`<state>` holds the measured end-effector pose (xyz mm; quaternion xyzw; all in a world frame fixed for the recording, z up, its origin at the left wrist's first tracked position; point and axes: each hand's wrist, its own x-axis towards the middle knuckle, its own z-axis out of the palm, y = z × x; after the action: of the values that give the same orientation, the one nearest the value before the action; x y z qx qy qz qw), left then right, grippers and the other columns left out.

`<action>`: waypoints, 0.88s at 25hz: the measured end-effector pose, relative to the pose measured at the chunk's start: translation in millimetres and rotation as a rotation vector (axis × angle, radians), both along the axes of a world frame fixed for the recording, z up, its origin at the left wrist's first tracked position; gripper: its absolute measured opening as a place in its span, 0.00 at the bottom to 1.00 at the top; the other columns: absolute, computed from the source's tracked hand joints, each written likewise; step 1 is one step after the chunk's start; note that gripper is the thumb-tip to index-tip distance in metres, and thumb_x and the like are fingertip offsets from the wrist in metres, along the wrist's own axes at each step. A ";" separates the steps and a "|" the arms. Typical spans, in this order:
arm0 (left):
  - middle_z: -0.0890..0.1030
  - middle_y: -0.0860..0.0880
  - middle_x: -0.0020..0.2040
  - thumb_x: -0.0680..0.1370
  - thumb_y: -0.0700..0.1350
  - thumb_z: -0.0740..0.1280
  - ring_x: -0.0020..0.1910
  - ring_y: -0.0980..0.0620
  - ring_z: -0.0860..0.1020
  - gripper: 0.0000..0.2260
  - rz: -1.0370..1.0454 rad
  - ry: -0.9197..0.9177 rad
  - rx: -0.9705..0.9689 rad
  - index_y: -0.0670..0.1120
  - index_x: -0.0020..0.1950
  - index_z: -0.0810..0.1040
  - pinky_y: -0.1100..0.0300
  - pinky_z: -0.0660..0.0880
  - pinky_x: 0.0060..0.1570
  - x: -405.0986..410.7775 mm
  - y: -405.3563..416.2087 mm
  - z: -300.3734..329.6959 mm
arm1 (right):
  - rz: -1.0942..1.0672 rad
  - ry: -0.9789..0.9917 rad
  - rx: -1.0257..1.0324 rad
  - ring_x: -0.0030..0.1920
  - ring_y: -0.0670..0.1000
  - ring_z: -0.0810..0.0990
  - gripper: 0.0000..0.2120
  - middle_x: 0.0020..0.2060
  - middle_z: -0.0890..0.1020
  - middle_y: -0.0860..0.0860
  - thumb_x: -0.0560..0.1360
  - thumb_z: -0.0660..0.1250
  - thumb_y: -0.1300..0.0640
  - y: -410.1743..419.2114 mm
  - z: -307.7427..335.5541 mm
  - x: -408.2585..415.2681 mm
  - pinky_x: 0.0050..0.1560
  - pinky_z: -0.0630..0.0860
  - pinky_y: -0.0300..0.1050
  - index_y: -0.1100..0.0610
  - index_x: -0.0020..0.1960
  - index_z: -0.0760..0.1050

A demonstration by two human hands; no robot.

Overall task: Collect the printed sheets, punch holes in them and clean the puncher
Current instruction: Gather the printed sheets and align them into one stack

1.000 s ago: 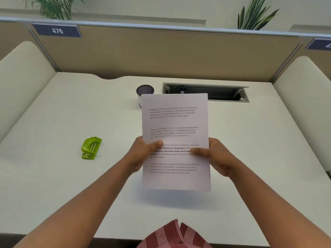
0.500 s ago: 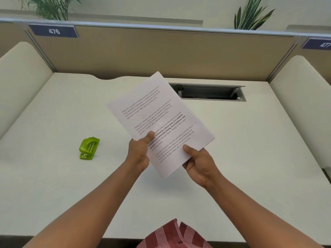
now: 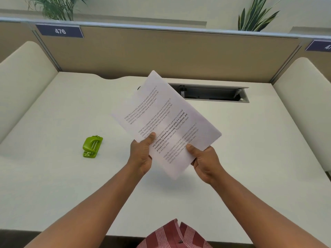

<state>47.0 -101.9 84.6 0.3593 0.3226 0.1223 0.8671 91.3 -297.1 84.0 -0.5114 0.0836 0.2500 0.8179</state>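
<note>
Between both hands, printed sheets (image 3: 166, 122) held tilted above tabletop (image 3: 250, 149). Left hand (image 3: 141, 154) and right hand (image 3: 204, 161) pinch lower edges, thumbs on top. Puncher (image 3: 92, 146) well left of fingers. Risk: stack fans, edges misalign, holes land uneven.

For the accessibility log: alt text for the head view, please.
Both hands, left hand and right hand, hold tilted printed sheets above a white desk. A green hole puncher sits apart to the left.
</note>
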 end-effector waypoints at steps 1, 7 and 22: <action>0.88 0.45 0.55 0.78 0.35 0.71 0.52 0.46 0.87 0.12 0.034 0.001 0.002 0.45 0.60 0.81 0.49 0.84 0.49 0.6 8.4 -1.2 | 0.003 -0.028 -0.035 0.56 0.55 0.87 0.14 0.56 0.87 0.54 0.78 0.67 0.70 -6.1 1.7 5.9 0.49 0.84 0.49 0.57 0.59 0.80; 0.76 0.45 0.70 0.74 0.46 0.78 0.62 0.51 0.76 0.35 0.060 0.178 0.476 0.49 0.77 0.65 0.53 0.73 0.62 -0.6 74.0 -11.8 | 0.157 -0.211 -0.307 0.56 0.57 0.86 0.12 0.56 0.88 0.53 0.79 0.68 0.67 -50.4 11.3 33.6 0.56 0.83 0.56 0.54 0.58 0.82; 0.88 0.49 0.51 0.70 0.33 0.67 0.53 0.42 0.85 0.17 -0.292 0.051 0.569 0.51 0.52 0.85 0.48 0.81 0.49 -0.2 75.8 -17.5 | 0.253 -0.406 -0.506 0.53 0.50 0.86 0.14 0.51 0.88 0.47 0.81 0.67 0.64 -60.8 9.0 31.1 0.54 0.83 0.49 0.47 0.54 0.84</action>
<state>46.8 -26.1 67.0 0.6326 0.2421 0.0729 0.7320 122.4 -357.9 92.9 -0.7437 -0.0855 0.2141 0.6275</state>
